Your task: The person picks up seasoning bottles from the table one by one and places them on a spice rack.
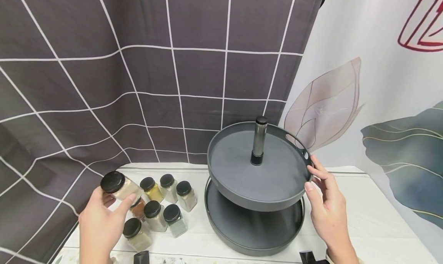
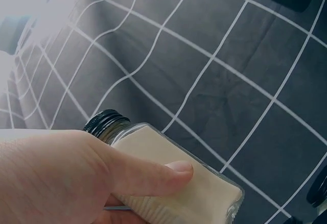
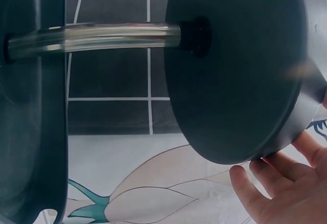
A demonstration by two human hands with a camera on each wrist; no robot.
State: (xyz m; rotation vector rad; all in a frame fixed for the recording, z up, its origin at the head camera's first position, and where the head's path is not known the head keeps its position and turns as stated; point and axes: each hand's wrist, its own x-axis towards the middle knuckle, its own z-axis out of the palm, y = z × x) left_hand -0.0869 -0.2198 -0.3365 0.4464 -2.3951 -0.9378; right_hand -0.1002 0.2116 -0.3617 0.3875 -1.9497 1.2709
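In the head view my left hand (image 1: 104, 219) holds up a square glass spice jar (image 1: 126, 189) of cream powder, its black lid tilted up to the left. The thumb lies along the glass of this jar (image 2: 148, 137) in the left wrist view. My right hand (image 1: 328, 202) touches the outer wall of the upper tray of a grey two-tier round rack (image 1: 228, 171) with its fingertips and thumb. From below, the right wrist view has the hand (image 3: 286, 183) at the edge of the upper tray (image 3: 240, 91).
Several black-lidded spice jars (image 1: 154, 219) stand on the white tabletop (image 1: 194, 233), left of the rack. The lower tray (image 1: 256, 229) sits under the upper one. A dark grid-patterned curtain (image 1: 194, 75) hangs behind, with a white leaf-printed cloth (image 1: 380, 102) at right.
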